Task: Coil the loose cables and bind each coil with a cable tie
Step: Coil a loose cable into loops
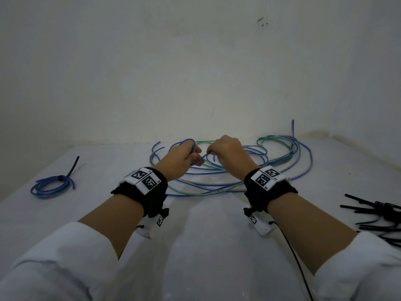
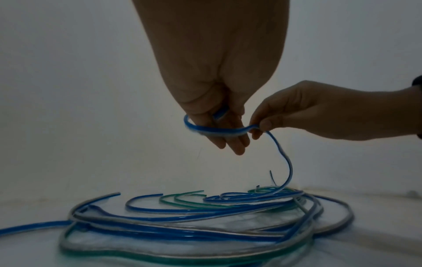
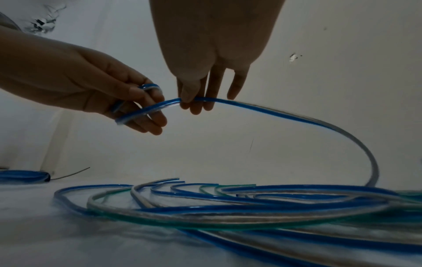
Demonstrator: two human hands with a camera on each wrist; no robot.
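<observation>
The left hand (image 1: pixel 183 158) is raised above the white table (image 1: pixel 206 246) with a blue cable (image 3: pixel 285 115) looped around its fingers (image 3: pixel 157 119); the fingers point loosely downward while the thumb presses the loop against them, so the hand has hold of the cable's first turn. Just beside it, the right hand (image 1: pixel 229 153) pinches the same blue cable between thumb and fingertips (image 3: pixel 194 106), the remaining fingers relaxed and hanging down. The two hands are close together, nearly touching, with only a short run of cable stretched between them. From the right hand's pinch the cable arcs outward away from the left hand, curves down and joins the pile of loose cables (image 1: pixel 238 177) that lies on the table directly beneath and beyond both hands. That pile is a tangle of blue, green and clear-sheathed lengths, spread in wide overlapping curves, with several cut ends pointing up past the left hand's side. Well away on the outer side of the left hand, a finished blue coil (image 1: pixel 52 185) lies flat on the table, bound with a black cable tie (image 1: pixel 72 168) whose tail sticks up. Well out on the outer side of the right hand, nearer the person than the pile, a heap of black cable ties (image 1: pixel 377 216) rests on the table. Both wrists carry black bands with printed markers (image 1: pixel 144 178).
</observation>
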